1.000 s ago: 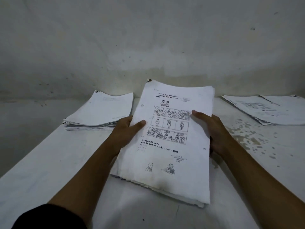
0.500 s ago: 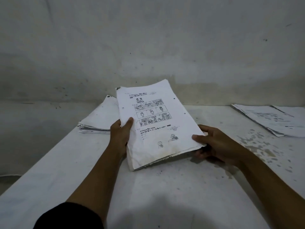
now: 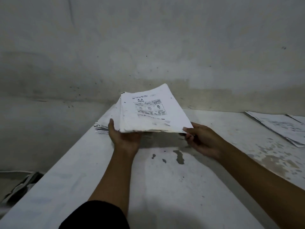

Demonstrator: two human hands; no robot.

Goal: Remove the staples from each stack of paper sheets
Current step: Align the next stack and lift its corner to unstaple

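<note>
A thick stack of paper sheets [image 3: 148,113], its top page printed with comic panels, hangs above the far part of the white table [image 3: 165,187]. My left hand [image 3: 123,136] supports it from beneath at the near left corner. My right hand [image 3: 201,139] pinches its near right corner. A dark spot, perhaps a staple, shows at the stack's far left corner. Under and behind it lies a second paper pile [image 3: 103,127] at the table's left edge, mostly hidden by the held stack.
More sheets [image 3: 280,128] lie spread at the table's right side. A stained wall stands close behind the table. The tabletop has grey and brownish blotches. Dark clutter [image 3: 21,187] sits on the floor at the lower left.
Both hands have carried the stack away from me and leftward, over the left pile. My left hand has shifted from the stack's side edge to under its near corner.
</note>
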